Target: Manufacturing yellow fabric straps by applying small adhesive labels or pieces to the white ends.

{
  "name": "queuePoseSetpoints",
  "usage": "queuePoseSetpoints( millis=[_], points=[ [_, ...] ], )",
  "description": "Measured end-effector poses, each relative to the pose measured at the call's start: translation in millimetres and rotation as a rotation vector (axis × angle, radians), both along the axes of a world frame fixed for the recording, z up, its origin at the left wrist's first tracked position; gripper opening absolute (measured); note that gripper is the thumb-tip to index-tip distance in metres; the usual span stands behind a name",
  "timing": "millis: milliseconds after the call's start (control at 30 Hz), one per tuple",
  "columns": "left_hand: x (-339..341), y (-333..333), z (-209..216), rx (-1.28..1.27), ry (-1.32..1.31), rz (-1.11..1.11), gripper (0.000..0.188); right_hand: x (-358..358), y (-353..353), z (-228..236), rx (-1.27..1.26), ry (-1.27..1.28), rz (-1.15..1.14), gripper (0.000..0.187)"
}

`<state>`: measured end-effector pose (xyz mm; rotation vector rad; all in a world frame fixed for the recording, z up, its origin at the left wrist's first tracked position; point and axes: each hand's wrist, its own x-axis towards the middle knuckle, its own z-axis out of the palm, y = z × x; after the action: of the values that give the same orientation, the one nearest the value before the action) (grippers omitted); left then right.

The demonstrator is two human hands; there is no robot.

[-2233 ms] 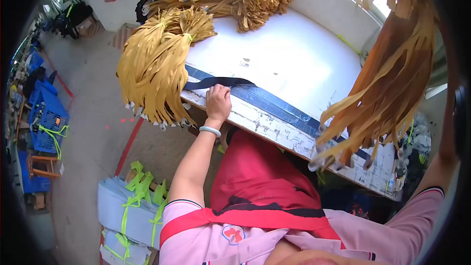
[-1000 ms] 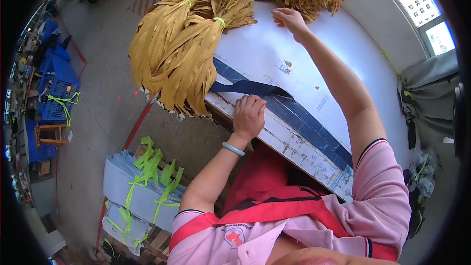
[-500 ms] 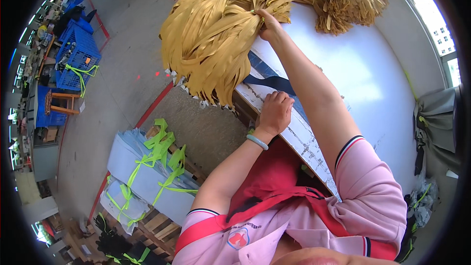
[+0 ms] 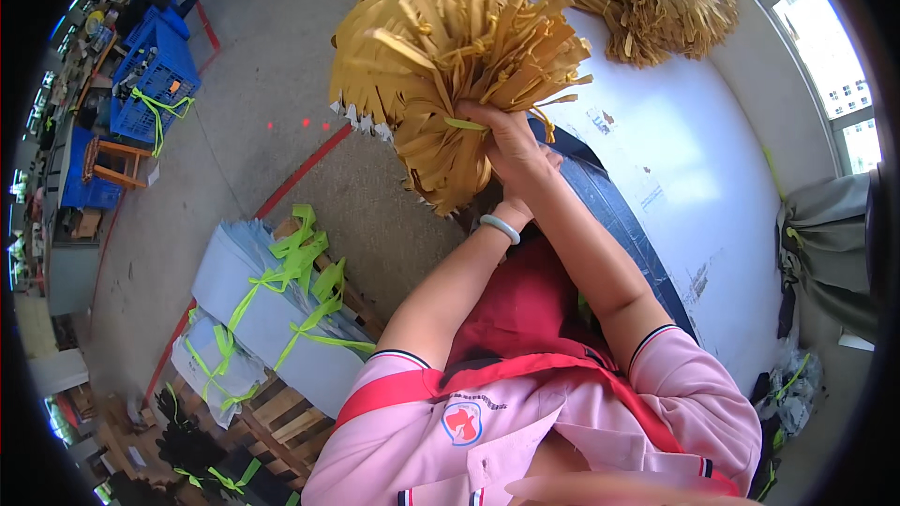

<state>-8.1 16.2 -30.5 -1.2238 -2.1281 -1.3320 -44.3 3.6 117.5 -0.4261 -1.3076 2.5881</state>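
Observation:
My right hand (image 4: 512, 142) is closed around the tied neck of a large bundle of tan strips (image 4: 422, 84), beside a yellow-green tie. The cut ends fan up above the grip, and the longer strips hang over the table's left side. My left hand (image 4: 515, 206), below a pale bangle, is mostly hidden behind the right forearm. A few of its fingertips show beyond that forearm, by a dark blue band (image 4: 623, 225). This band lies along the edge of the white table (image 4: 694, 159).
More tied tan bundles (image 4: 670, 9) lie at the table's far end. To the left, light-blue sheets (image 4: 239, 272) tied with green strips rest on a wooden pallet (image 4: 300, 422). Blue crates (image 4: 155, 94) stand farther left. A grey curtain (image 4: 830, 234) hangs at the right.
My right hand has drawn the bundle nearer and turned its cut ends toward me. My left hand has moved forward, partly behind the right forearm. The blue band now lies farther along the table edge.

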Motion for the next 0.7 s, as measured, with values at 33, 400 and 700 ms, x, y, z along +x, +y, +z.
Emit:
queuePoseSetpoints(
  millis=[33,400,700],
  points=[
    [-5.1,-3.3,-7.0,0.017,-0.022,0.012,0.013,6.7,-11.6,20.2,0.039,0.059,0.021,0.035],
    [86.4,-23.2,21.6,-0.067,-0.264,-0.173,0.024,116.6,119.0,152.3,0.027,0.501,-0.323,0.028],
    [194.4,-175.4,43.4,-0.428,-0.724,-0.951,0.022,260.7,141.3,255.9,1.120,0.738,-0.582,0.041]
  ],
)
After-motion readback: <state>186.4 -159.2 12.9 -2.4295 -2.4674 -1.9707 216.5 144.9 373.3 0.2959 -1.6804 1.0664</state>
